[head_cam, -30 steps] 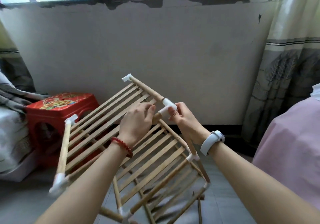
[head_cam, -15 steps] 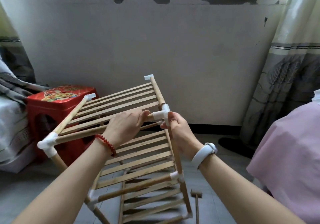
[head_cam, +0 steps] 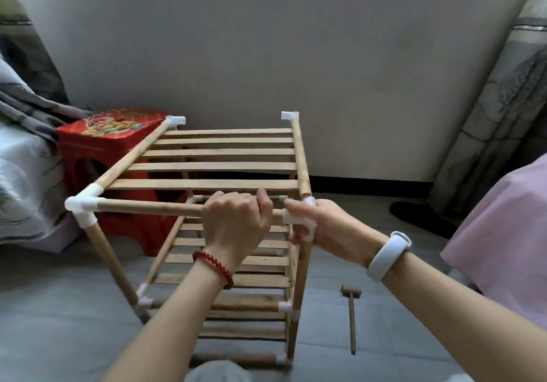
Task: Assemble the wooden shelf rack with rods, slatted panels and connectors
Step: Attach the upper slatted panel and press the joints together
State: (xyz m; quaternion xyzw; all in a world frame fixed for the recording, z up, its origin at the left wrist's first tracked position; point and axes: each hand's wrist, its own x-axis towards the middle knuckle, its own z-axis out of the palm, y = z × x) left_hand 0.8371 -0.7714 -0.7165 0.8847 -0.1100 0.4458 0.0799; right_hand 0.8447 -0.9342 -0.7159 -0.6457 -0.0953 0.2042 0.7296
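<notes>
Grey floor tiles (head_cam: 384, 307) carry the upright wooden rack (head_cam: 225, 171), whose front top rod (head_cam: 154, 206) the left hand (head_cam: 236, 221) grips while the right hand (head_cam: 328, 227) clasps the white corner connector (head_cam: 291, 217).

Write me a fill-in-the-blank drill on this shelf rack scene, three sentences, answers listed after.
1. The left hand grips the rack's front top ____.
2. The right hand holds the white ____ at the rack's near right top corner.
3. The small wooden mallet lies on the ____, to the right of the rack.

Missing words: rod; connector; floor
</notes>
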